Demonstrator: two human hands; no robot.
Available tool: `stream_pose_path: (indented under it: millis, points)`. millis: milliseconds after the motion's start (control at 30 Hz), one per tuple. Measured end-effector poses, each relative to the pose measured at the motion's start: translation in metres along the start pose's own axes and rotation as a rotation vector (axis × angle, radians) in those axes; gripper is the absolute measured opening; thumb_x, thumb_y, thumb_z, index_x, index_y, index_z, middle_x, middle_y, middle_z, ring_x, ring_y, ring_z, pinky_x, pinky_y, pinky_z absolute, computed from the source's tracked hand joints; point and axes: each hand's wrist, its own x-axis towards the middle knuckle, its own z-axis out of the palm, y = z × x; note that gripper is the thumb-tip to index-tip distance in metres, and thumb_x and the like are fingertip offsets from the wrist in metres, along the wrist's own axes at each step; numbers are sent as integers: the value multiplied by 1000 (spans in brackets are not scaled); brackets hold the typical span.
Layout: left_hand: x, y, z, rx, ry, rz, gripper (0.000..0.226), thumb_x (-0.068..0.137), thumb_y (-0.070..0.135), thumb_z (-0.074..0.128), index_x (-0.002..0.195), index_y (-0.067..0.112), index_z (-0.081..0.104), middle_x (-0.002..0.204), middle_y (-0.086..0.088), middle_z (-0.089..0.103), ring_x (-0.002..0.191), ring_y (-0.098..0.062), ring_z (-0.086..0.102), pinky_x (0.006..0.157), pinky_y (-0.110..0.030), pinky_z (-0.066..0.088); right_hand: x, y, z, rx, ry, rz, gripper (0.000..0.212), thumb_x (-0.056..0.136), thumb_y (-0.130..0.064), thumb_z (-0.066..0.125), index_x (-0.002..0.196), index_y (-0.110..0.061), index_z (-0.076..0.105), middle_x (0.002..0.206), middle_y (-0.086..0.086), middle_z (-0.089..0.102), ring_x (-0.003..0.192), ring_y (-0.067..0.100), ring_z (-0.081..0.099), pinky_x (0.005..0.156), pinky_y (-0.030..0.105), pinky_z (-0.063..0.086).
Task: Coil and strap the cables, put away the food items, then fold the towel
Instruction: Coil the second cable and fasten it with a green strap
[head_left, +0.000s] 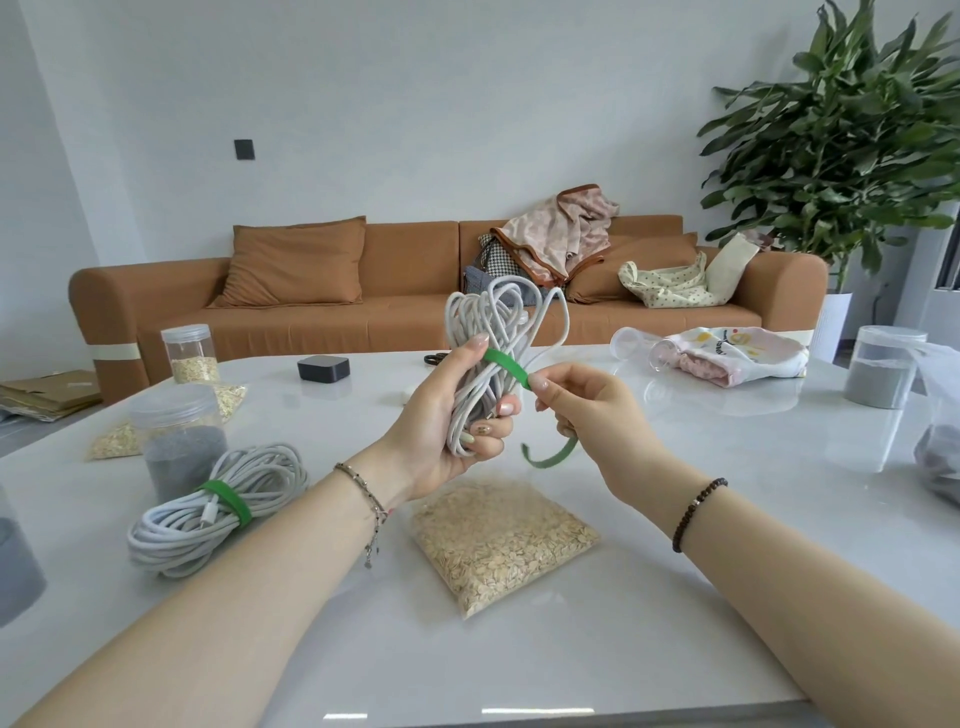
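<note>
– Green strap across the middle of the frame: why is it drawn out sideways like that?
– The right hand pinches its end between thumb and forefinger, and the loose tail curls down below that hand. My guess is that the pull keeps it taut over the white cable, so the wrap bites instead of sliding.
– And the cable itself?
– It is bunched into long loops and held upright above the table at frame centre. The left hand is clamped round the lower half, fingers curled over the strands and the thumb up by the strap. Gripped there, the loops can't spring open while the other hand works the strap.
– How far along is the job?
– One cable coil lies flat on the table at lower left with its own green band closed round it. That one looks finished. This is the second, and its strap is only partly round, I'd say.
– Food?
– Not put away. A clear bag of oats lies just below the hands. At the left there's a jar of oats, with a grey-filled jar nearer the camera.
– The towel?
– Probably the pink-and-white cloth crumpled at the right, well apart from the hands. I can't be sure.
</note>
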Motion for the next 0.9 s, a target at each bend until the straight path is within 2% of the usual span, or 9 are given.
stream_pose_path:
  millis: [100,200,267,333,500,600,733,833,900]
  points:
    - [1,-3,2,-11,-46,-72,45,94,53,49,104,9,55,70,-3,43,49,-7,30,41,-13,24,0,0,1,-35,11,-47,10,95,-15,66,89,-7,68,69,-2,61,51,-3,46,57,12,36]
    - [2,-4,3,-53,-81,-147,43,94,53,51,93,11,62,71,-2,42,51,-7,31,41,-12,25,0,0,1,-56,17,-74,13,96,-7,64,83,-8,66,68,-1,61,50,-4,48,56,8,37]
    - [2,-4,3,-59,-94,-210,42,95,53,52,86,13,61,71,-2,42,51,-7,32,41,-12,26,2,3,-1,-115,27,-74,19,95,-4,64,78,-12,66,64,-7,61,50,-3,46,56,11,38]
    - [1,-6,1,-40,-116,-277,40,94,53,54,90,13,53,72,-2,42,52,-7,32,41,-12,28,3,6,-2,-206,33,-74,21,93,-2,63,77,-15,68,58,-13,61,52,1,46,57,15,41]
    - [0,-6,2,-126,-99,-359,42,90,50,59,87,9,51,69,-3,43,50,-7,34,40,-12,28,2,9,-1,-242,32,-86,27,92,4,58,81,-16,70,62,-8,67,58,9,56,65,26,52]
    - [1,-6,4,-204,-103,-342,40,91,48,59,88,9,51,70,-2,43,52,-7,35,40,-12,31,3,10,-1,-161,40,-63,15,94,-2,62,86,-11,71,73,1,70,69,14,61,74,33,55]
    - [5,-9,8,-109,-69,-243,33,97,48,54,95,15,51,73,0,43,53,-8,33,41,-14,34,5,12,-2,-143,73,1,11,95,-22,68,86,-16,67,84,-6,70,80,8,63,76,23,48]
    - [8,-11,5,96,47,-97,31,102,47,48,97,17,52,72,1,45,53,-8,35,45,-15,30,8,14,-4,-183,131,42,11,96,-31,66,106,-27,65,114,-8,67,109,11,61,89,29,47]
    - [11,-12,2,227,160,34,30,103,45,47,93,16,52,72,0,48,53,-9,39,45,-18,33,8,13,-6,-193,222,45,21,100,-28,60,121,-27,61,123,-6,62,115,13,57,92,31,46]
